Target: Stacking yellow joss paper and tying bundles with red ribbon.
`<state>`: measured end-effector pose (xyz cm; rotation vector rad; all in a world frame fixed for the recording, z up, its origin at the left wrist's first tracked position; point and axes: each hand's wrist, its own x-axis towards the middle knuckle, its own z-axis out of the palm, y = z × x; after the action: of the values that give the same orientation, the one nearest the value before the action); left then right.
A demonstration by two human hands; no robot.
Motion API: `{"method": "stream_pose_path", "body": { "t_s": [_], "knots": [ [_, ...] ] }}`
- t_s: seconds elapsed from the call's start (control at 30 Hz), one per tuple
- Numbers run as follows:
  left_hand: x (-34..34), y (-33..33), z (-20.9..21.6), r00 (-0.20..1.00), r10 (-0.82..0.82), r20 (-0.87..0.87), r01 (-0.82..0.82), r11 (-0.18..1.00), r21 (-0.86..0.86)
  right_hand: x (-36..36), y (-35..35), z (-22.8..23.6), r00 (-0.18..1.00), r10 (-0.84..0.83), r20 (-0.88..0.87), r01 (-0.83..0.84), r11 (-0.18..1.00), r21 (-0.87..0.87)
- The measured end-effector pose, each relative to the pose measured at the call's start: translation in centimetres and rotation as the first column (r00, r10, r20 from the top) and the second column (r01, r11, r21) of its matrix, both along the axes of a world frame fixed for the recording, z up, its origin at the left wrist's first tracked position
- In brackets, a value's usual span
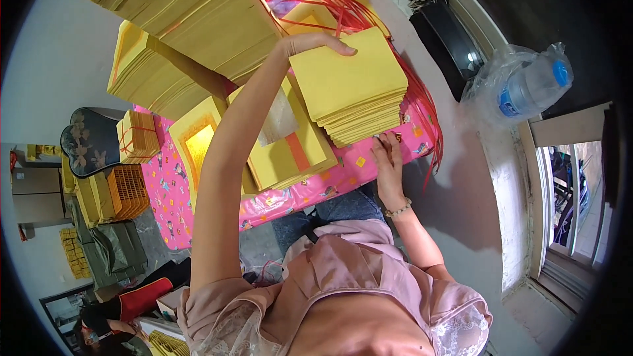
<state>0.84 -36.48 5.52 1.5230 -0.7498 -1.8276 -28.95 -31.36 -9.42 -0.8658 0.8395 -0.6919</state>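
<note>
A thick stack of yellow paper sheets sits tilted on the table, its layered edges fanned toward me. My left hand reaches across and grips the stack's far left edge, thumb lying on top and the other fingers hidden. By the stack's near right corner is my right hand, fingers stretched and a little apart, holding nothing that I can see. Left of the stack lie a yellow paper pile with a silver square and a red patch and another with a gold foil square.
Pink patterned cloth covers the table. Tall yellow paper stacks rise at the far left, with red plastic straps beyond. To the right, a bagged water bottle and black box rest on a ledge. Another person is at lower left.
</note>
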Motion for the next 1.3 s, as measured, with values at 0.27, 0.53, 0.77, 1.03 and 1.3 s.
{"method": "stream_pose_path", "body": {
  "t_s": [0.27,0.53,0.77,1.03,1.3],
  "knots": [
    [-0.1,-0.3,-2.9,0.978,-0.140,0.153,0.136,0.990,0.032,0.6,-0.6,0.2,0.994,-0.060,0.096,0.045,0.987,0.152],
    [-0.9,0.4,-3.1,0.997,-0.071,0.023,0.068,0.992,0.102,2.3,-0.8,1.7,0.985,-0.126,0.119,0.095,0.967,0.238],
    [-1.3,0.9,-4.3,1.000,-0.003,-0.016,0.004,0.999,0.044,2.4,-3.2,1.6,0.998,-0.045,0.054,0.037,0.988,0.151],
    [-2.5,2.1,-4.5,0.991,0.126,-0.053,-0.128,0.991,-0.030,3.6,-4.4,2.2,0.982,-0.172,0.079,0.165,0.983,0.080],
    [-4.0,3.3,-3.5,0.966,0.240,-0.097,-0.248,0.966,-0.078,4.2,-5.2,1.3,0.961,-0.272,0.056,0.276,0.958,-0.079]
  ]
}}
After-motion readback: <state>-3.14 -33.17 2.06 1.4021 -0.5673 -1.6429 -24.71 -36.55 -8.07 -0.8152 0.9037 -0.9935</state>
